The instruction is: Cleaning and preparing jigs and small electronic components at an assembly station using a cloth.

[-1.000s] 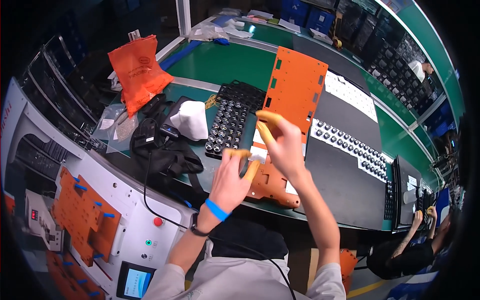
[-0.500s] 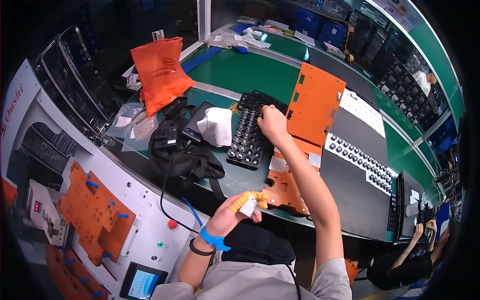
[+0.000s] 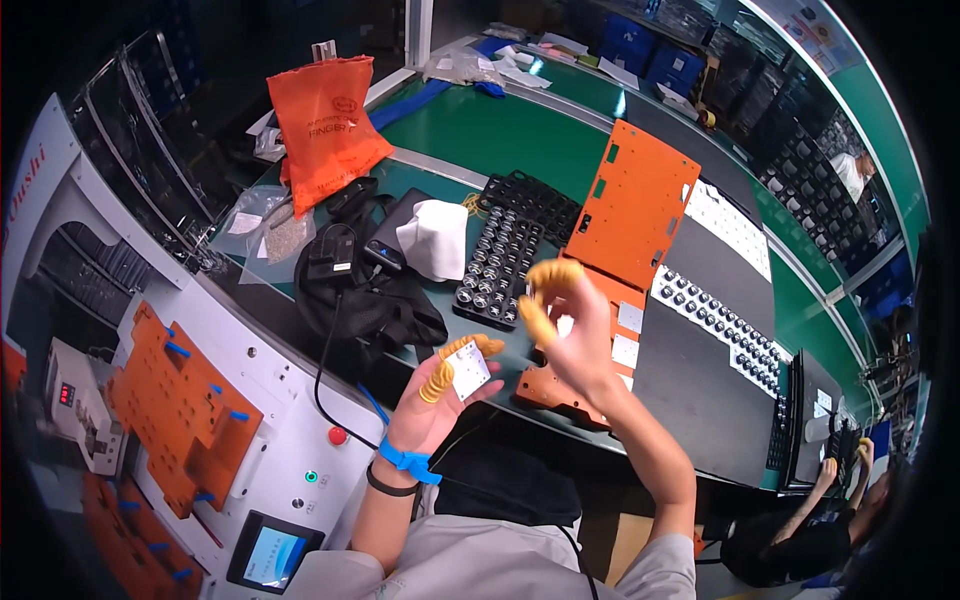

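Note:
My left hand, with yellow finger cots, holds a small white square plate between thumb and fingers. The plate has small dark holes and is tilted toward me. My right hand, also in yellow finger cots, hovers over the orange fixture base. Thumb and index finger curl together in a pinch; anything between them is too small to make out. Left of this hand, a black tray holds rows of round black parts with shiny tops. White square plates lie in the orange fixture.
The orange fixture's lid stands raised. White panels with round black parts lie on a dark mat. Further left are a white cloth, black straps and an orange bag. A co-worker sits at right.
My right hand has left the black tray and come back toward me, over the orange fixture. My left hand has risen slightly leftward and turned, showing more of the white plate.

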The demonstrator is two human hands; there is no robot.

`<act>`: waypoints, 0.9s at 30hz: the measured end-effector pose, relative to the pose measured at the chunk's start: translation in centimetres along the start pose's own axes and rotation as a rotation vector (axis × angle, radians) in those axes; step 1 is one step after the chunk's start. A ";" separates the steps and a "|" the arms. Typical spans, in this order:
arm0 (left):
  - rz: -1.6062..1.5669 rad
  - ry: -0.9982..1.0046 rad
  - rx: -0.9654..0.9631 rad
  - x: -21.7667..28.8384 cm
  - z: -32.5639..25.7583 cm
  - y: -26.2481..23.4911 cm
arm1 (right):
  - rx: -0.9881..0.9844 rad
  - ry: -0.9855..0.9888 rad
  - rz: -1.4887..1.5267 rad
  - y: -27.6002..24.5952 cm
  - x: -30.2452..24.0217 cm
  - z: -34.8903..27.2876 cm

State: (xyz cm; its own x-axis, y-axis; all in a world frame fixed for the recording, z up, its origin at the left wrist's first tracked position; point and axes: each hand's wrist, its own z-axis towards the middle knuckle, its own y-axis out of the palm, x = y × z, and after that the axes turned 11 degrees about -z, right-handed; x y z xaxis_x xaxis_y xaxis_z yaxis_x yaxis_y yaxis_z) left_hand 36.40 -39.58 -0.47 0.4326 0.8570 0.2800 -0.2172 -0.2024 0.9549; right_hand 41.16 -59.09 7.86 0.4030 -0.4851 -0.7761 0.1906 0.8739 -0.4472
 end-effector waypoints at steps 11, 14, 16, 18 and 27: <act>0.389 0.182 -0.023 -3.0 -0.3 3.1 | -0.280 0.085 0.130 -3.7 0.2 -8.2; 0.371 0.135 -0.029 -3.4 -0.7 3.3 | -0.263 0.088 0.235 -4.2 0.0 -8.8; 0.326 0.045 -0.025 -3.7 -1.0 2.9 | -0.273 0.048 0.181 -5.0 -0.2 -9.0; 0.312 0.024 -0.035 -4.2 -1.2 3.3 | -0.282 0.008 0.127 -5.3 -0.2 -9.3; 0.322 -0.038 0.026 -5.6 -1.6 3.3 | -0.180 -0.249 -0.064 -6.3 0.9 -10.8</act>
State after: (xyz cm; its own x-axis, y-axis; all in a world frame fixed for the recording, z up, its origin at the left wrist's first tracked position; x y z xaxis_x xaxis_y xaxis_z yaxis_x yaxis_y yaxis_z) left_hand 31.83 -44.32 0.97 0.3772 0.7287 0.5715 -0.3258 -0.4732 0.8185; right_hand 30.70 -65.36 5.16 0.6064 -0.4963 -0.6212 0.0696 0.8114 -0.5803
